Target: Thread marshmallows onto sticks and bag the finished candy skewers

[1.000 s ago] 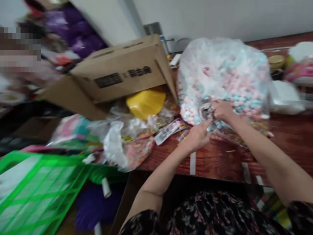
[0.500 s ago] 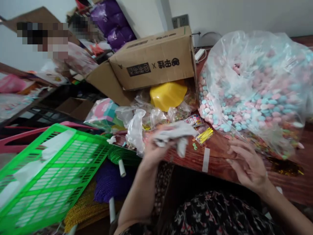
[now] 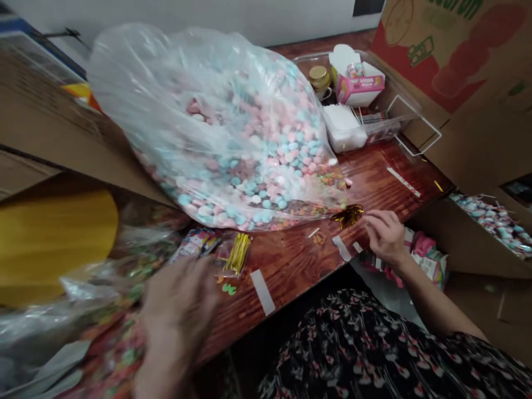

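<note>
My right hand point(image 3: 386, 235) is at the front of the table, its thumb and fingers pinched at the end of a bunch of shiny gold twist ties point(image 3: 349, 216). Motion smears my left hand point(image 3: 178, 310), which is over the table's left part near a small packet of yellow ties point(image 3: 238, 254) and a printed sachet point(image 3: 195, 244); its fingers cannot be made out. Behind both hands lies a big clear plastic bag point(image 3: 233, 127) full of pink, blue and white candies. Pieces of white tape point(image 3: 262, 292) are stuck along the table edge.
A yellow scoop-like piece point(image 3: 58, 244) sits among loose colourful sweets point(image 3: 120, 354) at left, beside a cardboard box point(image 3: 62, 122). At back right, a clear tray point(image 3: 399, 105) holds a pink box point(image 3: 361, 88) and white sheets point(image 3: 344, 127). A large carton point(image 3: 457, 61) stands far right.
The view has swung right. My left hand no longer shows the crumpled white piece it held and has moved lower. My right hand has gone from loosely open to pinching at the gold ties.
</note>
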`<state>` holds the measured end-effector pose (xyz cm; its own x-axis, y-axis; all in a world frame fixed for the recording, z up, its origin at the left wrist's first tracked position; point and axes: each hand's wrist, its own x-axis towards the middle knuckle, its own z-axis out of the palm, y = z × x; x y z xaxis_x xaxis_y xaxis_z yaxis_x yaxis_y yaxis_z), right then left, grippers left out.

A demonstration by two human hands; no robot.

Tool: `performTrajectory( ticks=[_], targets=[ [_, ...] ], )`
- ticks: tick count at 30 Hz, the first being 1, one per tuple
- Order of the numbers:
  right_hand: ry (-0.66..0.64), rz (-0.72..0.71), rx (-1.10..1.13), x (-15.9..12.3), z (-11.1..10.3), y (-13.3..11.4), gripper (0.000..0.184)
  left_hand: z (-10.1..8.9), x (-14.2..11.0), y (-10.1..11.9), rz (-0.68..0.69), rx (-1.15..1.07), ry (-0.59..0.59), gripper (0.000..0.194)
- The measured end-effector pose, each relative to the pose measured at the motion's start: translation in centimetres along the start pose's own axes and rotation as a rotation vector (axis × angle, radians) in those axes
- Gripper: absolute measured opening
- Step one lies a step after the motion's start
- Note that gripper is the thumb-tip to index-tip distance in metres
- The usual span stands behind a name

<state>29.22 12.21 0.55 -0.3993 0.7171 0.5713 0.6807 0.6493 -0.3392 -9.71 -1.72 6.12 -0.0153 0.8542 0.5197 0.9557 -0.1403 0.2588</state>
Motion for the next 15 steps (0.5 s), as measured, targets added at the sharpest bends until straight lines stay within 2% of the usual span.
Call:
performTrajectory(
  ticks=[2, 4, 6, 8, 11, 15],
  targets=[
    [-0.114, -0.013, -0.037, 0.4, 0.6, -0.5, 0.021, 2.3, 0.1, 2.5, 0.168, 0.045, -0.133, 0.012],
    [-0.195, 0.103, -0.082, 1.4, 1.7, -1.0, 0.034, 4.9, 0.9, 5.0, 0.287, 0.068, -0.243, 0.013],
    [-0.237, 0.285, -0.126, 2.6, 3.1, -1.2, 0.058, 7.4, 1.8, 7.1, 0.305, 0.07, -0.274, 0.013],
    [-0.278, 0.388, -0.154, 3.6, 4.3, -1.2, 0.073, 9.1, 2.4, 8.4, 0.297, 0.07, -0.29, 0.013],
    [-0.341, 0.398, -0.144, 4.0, 5.3, -1.3, 0.077, 10.3, 2.3, 9.3, 0.279, 0.034, -0.326, 0.014],
    [-0.383, 0.374, -0.075, 3.6, 5.0, -1.3, 0.076, 10.8, 1.6, 9.7, 0.231, -0.008, -0.355, 0.014]
  ],
)
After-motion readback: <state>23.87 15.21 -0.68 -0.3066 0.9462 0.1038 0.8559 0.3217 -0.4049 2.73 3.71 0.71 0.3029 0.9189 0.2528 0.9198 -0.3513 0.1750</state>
